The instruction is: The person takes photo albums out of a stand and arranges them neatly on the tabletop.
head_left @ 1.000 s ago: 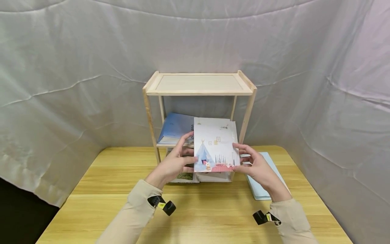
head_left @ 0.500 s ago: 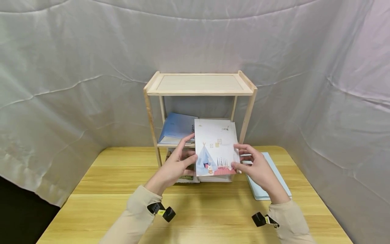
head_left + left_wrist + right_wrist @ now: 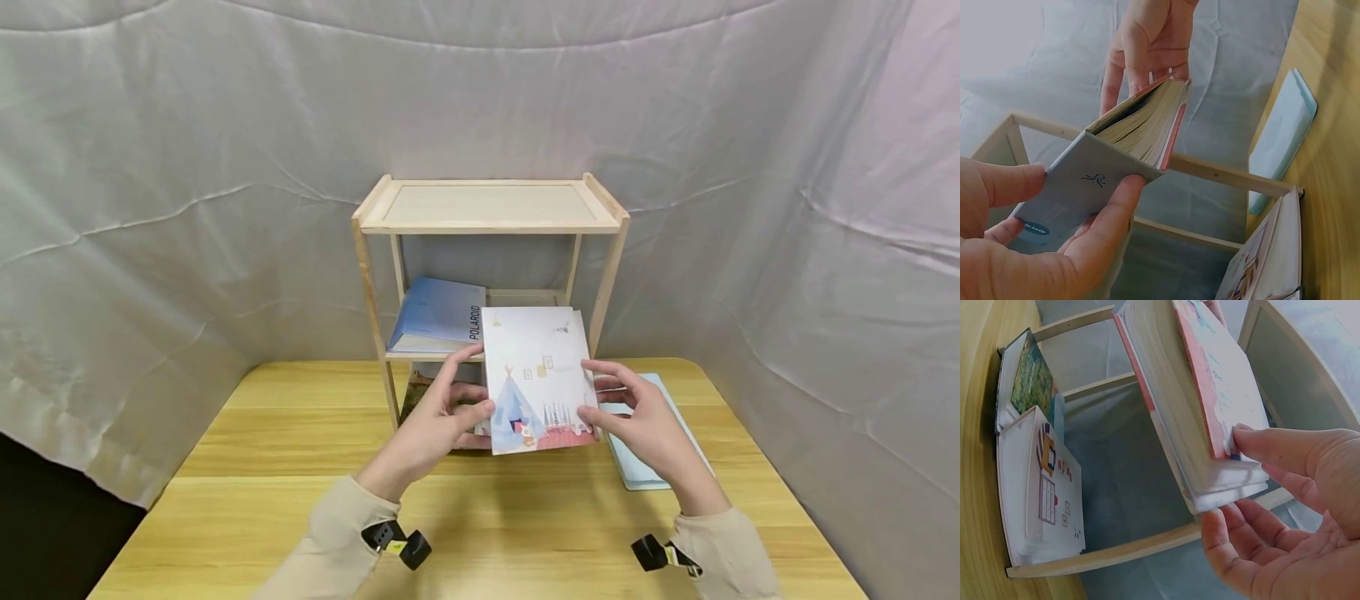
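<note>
In the head view, both hands hold up a thick hardcover book (image 3: pixel 536 375) in front of the shelf unit. Its white cover shows a blue tent and a red strip along the bottom. My left hand (image 3: pixel 431 417) grips the spine side, thumb at the front edge. On the opposite side, my right hand (image 3: pixel 648 421) pinches the book between thumb and fingers. The left wrist view shows the greyish spine (image 3: pixel 1094 178), marked with a small dark figure and a blue oval. Page edges (image 3: pixel 1166 381) face the right wrist camera; the front cover gapes slightly from them.
A wooden shelf unit (image 3: pixel 491 227) stands behind the hands. A blue book lettered POLAROID (image 3: pixel 438 312) leans on its middle level. Low down stand a white illustrated book (image 3: pixel 1054 481) and a green-covered one (image 3: pixel 1032 381). A light blue book (image 3: pixel 637 467) lies on the table (image 3: pixel 300 433), right.
Both hands have brought the book lower and slightly right, away from the shelf unit. More of the middle level and the whole POLAROID lettering now show. The grip looks the same.
</note>
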`<state>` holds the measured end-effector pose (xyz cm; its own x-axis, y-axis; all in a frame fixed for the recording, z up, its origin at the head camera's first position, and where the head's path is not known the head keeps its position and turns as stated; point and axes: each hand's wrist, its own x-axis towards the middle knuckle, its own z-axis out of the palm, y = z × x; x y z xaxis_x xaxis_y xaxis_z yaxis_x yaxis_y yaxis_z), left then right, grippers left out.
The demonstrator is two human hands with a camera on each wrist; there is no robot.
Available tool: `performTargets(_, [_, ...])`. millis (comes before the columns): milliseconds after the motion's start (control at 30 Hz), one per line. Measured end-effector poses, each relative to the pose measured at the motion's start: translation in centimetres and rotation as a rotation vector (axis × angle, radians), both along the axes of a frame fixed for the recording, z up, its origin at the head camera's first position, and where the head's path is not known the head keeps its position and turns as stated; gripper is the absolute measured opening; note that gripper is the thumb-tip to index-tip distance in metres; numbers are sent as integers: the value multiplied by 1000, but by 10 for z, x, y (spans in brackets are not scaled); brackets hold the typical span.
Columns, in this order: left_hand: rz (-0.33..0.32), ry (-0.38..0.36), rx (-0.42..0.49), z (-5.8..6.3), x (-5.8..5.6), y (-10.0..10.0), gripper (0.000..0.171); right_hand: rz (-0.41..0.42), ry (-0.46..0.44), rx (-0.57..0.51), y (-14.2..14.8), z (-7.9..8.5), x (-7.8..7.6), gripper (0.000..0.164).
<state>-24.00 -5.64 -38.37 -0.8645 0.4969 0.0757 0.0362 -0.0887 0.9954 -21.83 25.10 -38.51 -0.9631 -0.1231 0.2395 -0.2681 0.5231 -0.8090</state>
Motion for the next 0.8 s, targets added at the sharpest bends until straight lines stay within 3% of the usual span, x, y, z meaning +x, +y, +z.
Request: performTargets(800, [-24, -58, 51, -21, 33, 16, 78, 32, 9, 15, 25, -10, 32, 56])
